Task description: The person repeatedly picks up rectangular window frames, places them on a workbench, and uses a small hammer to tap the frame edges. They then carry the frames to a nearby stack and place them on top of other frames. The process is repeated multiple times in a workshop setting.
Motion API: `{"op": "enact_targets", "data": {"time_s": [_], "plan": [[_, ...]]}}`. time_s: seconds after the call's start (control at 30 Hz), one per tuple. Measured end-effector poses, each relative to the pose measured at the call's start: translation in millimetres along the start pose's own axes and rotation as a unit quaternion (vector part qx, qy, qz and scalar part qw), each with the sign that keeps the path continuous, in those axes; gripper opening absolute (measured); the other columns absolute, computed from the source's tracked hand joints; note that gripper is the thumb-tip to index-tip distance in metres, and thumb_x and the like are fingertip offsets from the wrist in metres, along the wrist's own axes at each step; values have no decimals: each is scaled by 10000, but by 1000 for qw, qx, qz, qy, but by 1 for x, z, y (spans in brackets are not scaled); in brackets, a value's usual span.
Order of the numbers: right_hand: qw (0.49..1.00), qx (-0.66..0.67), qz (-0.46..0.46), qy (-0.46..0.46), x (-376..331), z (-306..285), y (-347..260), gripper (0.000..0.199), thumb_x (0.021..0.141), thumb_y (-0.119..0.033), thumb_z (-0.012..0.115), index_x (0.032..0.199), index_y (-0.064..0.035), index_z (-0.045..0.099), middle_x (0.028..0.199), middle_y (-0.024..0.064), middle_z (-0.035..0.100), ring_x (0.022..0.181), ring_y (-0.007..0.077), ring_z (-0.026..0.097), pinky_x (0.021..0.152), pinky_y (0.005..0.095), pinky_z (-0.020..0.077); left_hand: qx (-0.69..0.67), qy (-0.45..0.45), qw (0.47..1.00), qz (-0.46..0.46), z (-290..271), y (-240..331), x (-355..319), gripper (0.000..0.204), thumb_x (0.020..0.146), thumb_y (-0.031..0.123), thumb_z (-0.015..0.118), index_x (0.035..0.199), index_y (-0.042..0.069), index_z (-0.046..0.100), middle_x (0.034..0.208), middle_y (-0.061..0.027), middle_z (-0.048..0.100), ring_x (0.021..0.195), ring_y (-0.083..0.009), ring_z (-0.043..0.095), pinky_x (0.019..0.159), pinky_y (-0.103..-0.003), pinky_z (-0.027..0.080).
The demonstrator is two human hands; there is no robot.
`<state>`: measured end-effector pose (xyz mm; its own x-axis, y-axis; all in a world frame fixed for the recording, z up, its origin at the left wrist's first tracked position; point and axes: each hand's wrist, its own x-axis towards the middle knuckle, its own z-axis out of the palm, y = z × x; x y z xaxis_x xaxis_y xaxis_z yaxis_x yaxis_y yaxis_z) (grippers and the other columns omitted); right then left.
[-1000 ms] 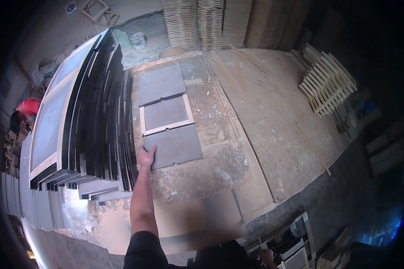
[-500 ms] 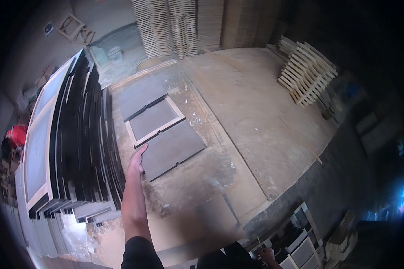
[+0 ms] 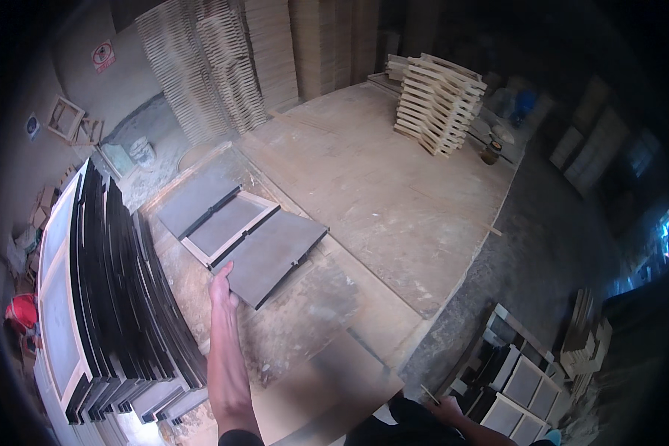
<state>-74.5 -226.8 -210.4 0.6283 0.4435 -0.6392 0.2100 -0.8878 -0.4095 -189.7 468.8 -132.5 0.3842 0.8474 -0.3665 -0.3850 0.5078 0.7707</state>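
Observation:
My left hand (image 3: 224, 287) grips the left edge of a flat grey panel (image 3: 273, 255), thumb on top and the other fingers hidden beneath. Dark strips with small notches run along two of its edges. The panel looks slightly tilted, its near side raised off the worktable. Against its far edge lies a pale wooden frame (image 3: 262, 218) around a grey panel, and beyond that another grey panel (image 3: 199, 199). Low on the right, my right hand (image 3: 446, 410) is closed around a thin yellowish stick (image 3: 429, 392), beside some framed panels (image 3: 524, 386).
A tall row of dark-edged framed panels (image 3: 119, 275) leans left of the worktable (image 3: 316, 293). Slatted wood pieces (image 3: 440, 104) are piled at the table's far right, near a small jar (image 3: 490, 152). Stacked boards (image 3: 201, 67) stand behind. A red item (image 3: 22, 312) shows far left.
The near grey panel has been lifted at its near side by my left hand. The view has swung toward the right. My right hand still holds the thin stick.

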Motion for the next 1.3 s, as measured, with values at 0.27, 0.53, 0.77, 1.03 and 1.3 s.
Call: {"op": "enact_targets", "data": {"time_s": [0.27,0.53,0.77,1.03,1.3], "plan": [[941,129,-309,43,4,-51,-119,354,885,-331,753,1093,-53,684,905,149,717,723,308,699,681,412,556,0,35,999,-30,73,-31,-124,383,903,18,666,1240,-92,520,1169,-212,643,1032,-340,668,896,-478,588],[730,607,-311,42,3,-142,-195,575,827,-112,736,1336,-30,482,855,5,577,639,87,550,577,241,494,19,-32,999,0,200,-94,-305,380,914,33,654,1261,-76,545,1120,-220,667,936,-330,700,843,-453,608],[690,639,-309,143,-19,-236,-122,479,858,-62,729,1270,-7,491,1159,68,586,1038,158,579,916,338,498,-10,-67,994,-86,295,-190,-395,341,938,87,641,1243,-50,576,1148,-192,667,994,-311,687,859,-434,587],[662,636,-346,195,-10,-334,-32,472,874,-49,712,1281,14,481,1154,80,593,1056,164,571,947,349,480,-77,-117,970,-201,382,-288,-439,390,969,210,648,1266,-30,571,1195,-168,663,1080,-298,657,956,-415,529],[687,599,-343,228,0,-442,-8,350,883,-115,676,1182,55,610,1039,83,663,923,187,643,883,326,511,-20,-209,961,-178,439,-319,-463,438,983,330,663,1196,-48,599,1095,-166,699,919,-234,703,764,-335,554]]}}
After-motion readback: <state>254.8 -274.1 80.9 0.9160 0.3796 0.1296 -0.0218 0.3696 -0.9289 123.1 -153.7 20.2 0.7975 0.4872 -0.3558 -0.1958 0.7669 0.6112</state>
